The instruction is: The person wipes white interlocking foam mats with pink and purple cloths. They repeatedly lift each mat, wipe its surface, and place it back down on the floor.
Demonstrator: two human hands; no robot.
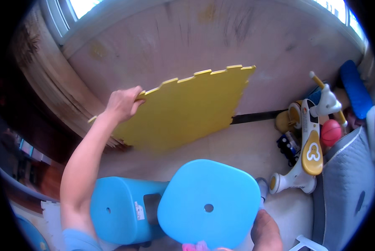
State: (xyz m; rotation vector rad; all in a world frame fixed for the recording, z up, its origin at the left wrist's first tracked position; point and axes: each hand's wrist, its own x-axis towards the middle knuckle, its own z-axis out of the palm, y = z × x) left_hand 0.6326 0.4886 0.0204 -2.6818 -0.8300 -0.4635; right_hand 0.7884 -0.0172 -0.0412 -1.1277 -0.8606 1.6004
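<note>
My left hand (125, 103) reaches forward and is closed on the top edge of a large yellow foam mat (187, 106) with notched, puzzle-like edges. The mat stands upright, leaning near the wall, its lower edge at the floor. Nearer to me is a light blue stool (183, 205) with a rounded square seat and a small hole in its middle. A second blue stool (116, 221) is just left of it, beside my left forearm. My right hand does not show clearly. A bit of pink material (194, 246) appears at the lower edge, by the near stool.
A white and yellow children's ride-on toy (312, 154) stands on the right, with a pink ball (331, 132) and a dark toy vehicle (287, 146) around it. A grey padded panel (342, 192) borders the right side. Curtains (55, 88) hang at the left.
</note>
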